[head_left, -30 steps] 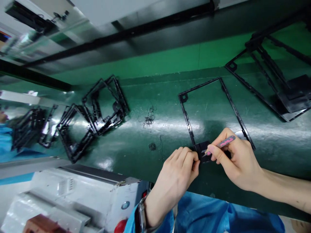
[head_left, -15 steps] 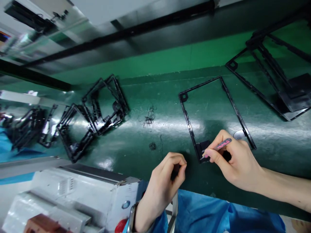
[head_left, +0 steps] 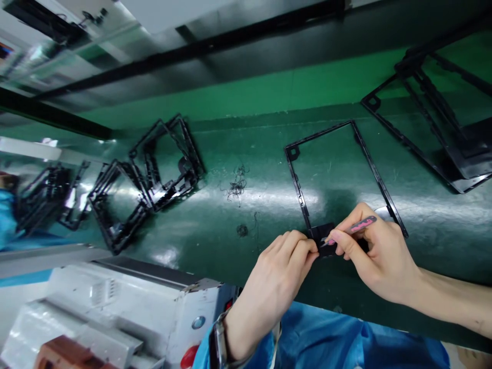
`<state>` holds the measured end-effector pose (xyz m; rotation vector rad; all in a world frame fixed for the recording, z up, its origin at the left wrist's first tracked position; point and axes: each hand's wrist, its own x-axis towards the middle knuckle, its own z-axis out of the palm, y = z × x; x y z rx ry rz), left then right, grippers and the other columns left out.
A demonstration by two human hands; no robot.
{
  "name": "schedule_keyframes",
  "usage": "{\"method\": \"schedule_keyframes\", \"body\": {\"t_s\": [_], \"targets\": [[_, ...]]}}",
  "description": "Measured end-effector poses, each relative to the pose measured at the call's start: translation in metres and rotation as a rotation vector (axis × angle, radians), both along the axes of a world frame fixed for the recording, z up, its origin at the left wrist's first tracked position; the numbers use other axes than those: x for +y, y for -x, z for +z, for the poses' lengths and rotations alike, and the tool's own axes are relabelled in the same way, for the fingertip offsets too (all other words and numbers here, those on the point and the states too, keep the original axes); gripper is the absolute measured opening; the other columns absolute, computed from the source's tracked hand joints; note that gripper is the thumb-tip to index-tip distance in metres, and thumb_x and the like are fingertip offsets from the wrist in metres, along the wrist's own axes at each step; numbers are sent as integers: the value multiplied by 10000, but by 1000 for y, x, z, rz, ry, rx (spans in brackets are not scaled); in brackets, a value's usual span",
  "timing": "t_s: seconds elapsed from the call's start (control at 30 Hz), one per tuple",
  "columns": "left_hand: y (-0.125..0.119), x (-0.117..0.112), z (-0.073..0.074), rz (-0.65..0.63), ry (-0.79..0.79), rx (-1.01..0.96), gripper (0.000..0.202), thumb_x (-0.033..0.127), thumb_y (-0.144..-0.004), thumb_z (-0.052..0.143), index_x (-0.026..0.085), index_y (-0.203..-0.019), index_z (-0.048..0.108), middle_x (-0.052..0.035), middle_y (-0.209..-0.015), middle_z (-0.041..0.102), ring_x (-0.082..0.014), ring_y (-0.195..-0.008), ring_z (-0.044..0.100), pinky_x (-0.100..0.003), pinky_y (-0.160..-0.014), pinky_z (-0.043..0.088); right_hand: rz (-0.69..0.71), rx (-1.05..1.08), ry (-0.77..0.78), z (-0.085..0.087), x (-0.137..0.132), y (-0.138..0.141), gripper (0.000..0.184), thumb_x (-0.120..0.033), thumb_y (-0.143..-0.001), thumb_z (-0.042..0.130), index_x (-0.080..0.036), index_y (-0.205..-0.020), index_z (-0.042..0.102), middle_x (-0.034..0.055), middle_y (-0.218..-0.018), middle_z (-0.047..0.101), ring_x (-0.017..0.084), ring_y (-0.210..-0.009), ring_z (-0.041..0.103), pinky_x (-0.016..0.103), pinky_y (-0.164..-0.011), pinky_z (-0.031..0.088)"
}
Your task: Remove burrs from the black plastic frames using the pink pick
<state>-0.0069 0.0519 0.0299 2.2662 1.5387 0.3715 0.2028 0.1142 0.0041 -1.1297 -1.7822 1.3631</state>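
A black rectangular plastic frame (head_left: 300, 197) lies on the green table, its solid panel (head_left: 322, 231) at the near end. My left hand (head_left: 282, 261) has its fingertips pinched together at the frame's near left corner; the exact contact is hidden by the fingers. In my right hand (head_left: 378, 256) is a slim craft knife (head_left: 363, 224) with a grey and pink handle, gripped like a pen. Its tip rests at or just over the panel, close to my left fingertips. My right hand covers part of the frame's near edge.
Thin curly black shavings (head_left: 236, 185) and a small tangle (head_left: 242, 230) lie left of the frame. More black frames (head_left: 165, 164) are piled further left, and a stack (head_left: 423, 138) stands at right. A white metal machine (head_left: 154, 302) occupies the near left. A blue sleeve (head_left: 5, 212) shows far left.
My left hand has moved right and forward, from above the table to the frame's near corner. My right hand and the knife have shifted slightly right and up.
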Motion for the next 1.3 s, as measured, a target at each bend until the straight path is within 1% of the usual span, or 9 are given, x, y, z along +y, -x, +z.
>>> {"method": "schedule_keyframes", "body": {"t_s": [0.1,0.27,0.6,0.87,0.97,1.1,1.17,1.23,1.3], "targets": [[-2,3,2,-52,0,65,153,98,-1078,470,190,-987,552,-28,-908,628,-187,-775,631,-321,-697,562,-6,7,14,0,-1,0,173,-339,-1081,596,-230,-946,596,12,-757,686,162,-599,691,268,-466,483],[-3,4,-3,-67,-43,88,203,40,-1018,443,212,-931,504,-2,-838,576,-169,-708,586,-286,-628,514,-12,4,2,0,0,0,187,-347,-1080,596,-228,-936,596,19,-764,694,165,-599,699,268,-455,473],[11,-12,-4,-1,96,-114,207,27,-970,493,233,-968,471,13,-867,571,-138,-716,566,-245,-630,472,-16,-23,3,0,1,1,171,-332,-1076,594,-233,-937,586,21,-772,713,158,-585,692,266,-451,458],[14,-22,5,47,216,-298,220,19,-972,517,238,-962,494,10,-876,575,-123,-748,582,-219,-649,466,4,-9,23,0,0,0,188,-350,-1088,583,-224,-950,604,42,-821,725,170,-631,715,277,-471,475],[18,-25,6,61,261,-362,199,47,-994,530,243,-973,497,14,-890,580,-114,-767,595,-210,-693,483,6,-15,26,-1,0,0,182,-348,-1087,589,-223,-955,604,40,-822,725,168,-625,715,277,-474,480],[16,-27,4,104,275,-467,173,85,-1019,535,249,-989,489,-22,-1090,665,-118,-960,666,-219,-860,514,-2,-5,5,-2,0,0,177,-344,-1083,596,-224,-953,602,24,-797,714,160,-608,709,269,-473,482],[10,-27,1,138,247,-525,174,90,-1027,517,254,-991,472,-20,-1120,685,-113,-991,678,-211,-869,514,4,-1,-10,-2,0,0,170,-334,-1082,596,-223,-954,607,14,-783,708,149,-585,698,262,-466,476],[3,-27,-2,174,231,-561,181,89,-1039,491,261,-1000,451,17,-997,687,-91,-876,669,-185,-795,510,14,3,-25,0,0,0,162,-319,-1080,597,-221,-951,610,9,-781,710,140,-573,691,255,-460,470],[1,-27,-7,235,211,-538,171,104,-1052,484,269,-1020,448,63,-844,634,-78,-714,612,-168,-695,490,31,9,-38,1,1,-1,149,-296,-1078,593,-219,-953,616,8,-785,714,140,-589,702,250,-469,476]]}}
